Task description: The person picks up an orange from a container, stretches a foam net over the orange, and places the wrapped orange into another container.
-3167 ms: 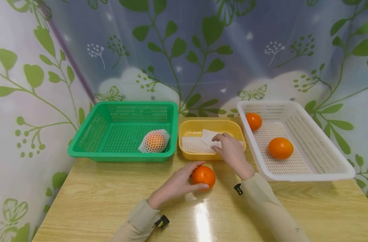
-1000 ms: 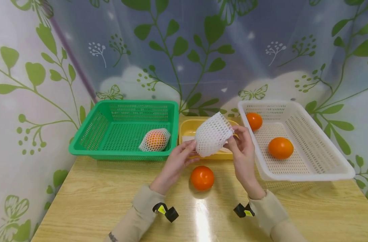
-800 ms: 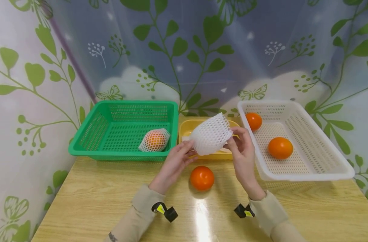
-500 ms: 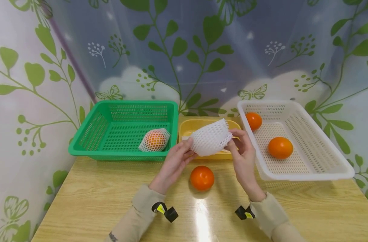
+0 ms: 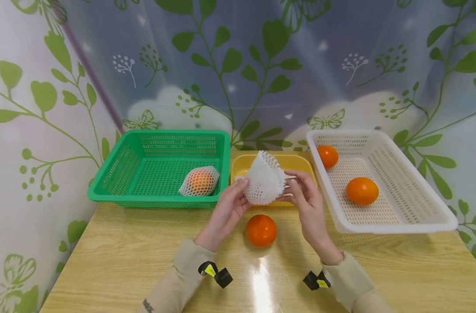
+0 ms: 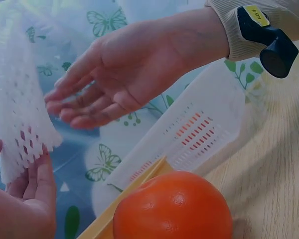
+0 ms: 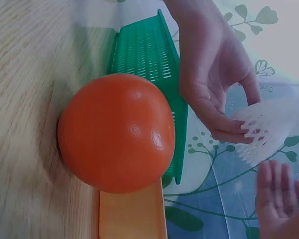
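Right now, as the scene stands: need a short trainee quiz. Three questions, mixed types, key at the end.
1. True or false: the left hand pinches the white foam net.
2. In the head view, how many bare orange fruits can be seen inside the white basket?
3. Where does the netted fruit lie?
A) in the yellow tray
B) in the white basket
C) in the green basket

Key:
1. True
2. Two
3. C
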Demonstrator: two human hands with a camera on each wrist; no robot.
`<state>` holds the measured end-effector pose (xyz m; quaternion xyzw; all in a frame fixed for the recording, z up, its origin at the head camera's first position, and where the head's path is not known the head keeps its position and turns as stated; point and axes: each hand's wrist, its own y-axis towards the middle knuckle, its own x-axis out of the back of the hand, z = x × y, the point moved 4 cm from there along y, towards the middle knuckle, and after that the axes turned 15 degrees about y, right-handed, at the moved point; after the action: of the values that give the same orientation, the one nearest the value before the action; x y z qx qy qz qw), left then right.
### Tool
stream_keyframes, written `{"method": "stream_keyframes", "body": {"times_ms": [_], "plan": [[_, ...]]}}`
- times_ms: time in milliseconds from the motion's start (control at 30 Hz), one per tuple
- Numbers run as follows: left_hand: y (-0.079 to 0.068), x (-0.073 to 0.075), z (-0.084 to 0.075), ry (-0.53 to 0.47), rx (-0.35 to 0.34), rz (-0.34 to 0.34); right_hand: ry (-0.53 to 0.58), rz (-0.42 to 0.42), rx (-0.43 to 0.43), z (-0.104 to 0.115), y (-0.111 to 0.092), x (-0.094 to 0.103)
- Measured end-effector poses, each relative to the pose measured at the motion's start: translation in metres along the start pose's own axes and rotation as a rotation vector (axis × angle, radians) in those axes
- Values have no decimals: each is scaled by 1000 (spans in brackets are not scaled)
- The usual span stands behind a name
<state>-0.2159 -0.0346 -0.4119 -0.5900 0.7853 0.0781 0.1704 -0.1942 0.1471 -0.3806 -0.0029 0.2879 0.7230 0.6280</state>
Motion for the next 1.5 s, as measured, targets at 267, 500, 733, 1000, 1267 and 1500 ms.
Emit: {"method": "stream_keyframes", "body": {"times_ms": [267, 500, 733, 1000, 1267, 1500], "plan": [[0, -10, 3, 67, -5, 69, -262, 93, -315, -16, -5, -4], [2, -12, 11, 162, 24, 60, -150, 33, -401, -19, -9, -5], [-2, -12, 14, 192, 12, 91, 106, 8, -573, -19, -12, -5], [-3, -16, 17, 140, 127, 162, 208, -10, -629, -23, -18, 0], [-5, -14, 22, 53, 172, 226, 249, -68, -652, -26, -25, 3], [-8, -12, 23, -55, 202, 221, 396, -17, -664, -26, -27, 2]]}}
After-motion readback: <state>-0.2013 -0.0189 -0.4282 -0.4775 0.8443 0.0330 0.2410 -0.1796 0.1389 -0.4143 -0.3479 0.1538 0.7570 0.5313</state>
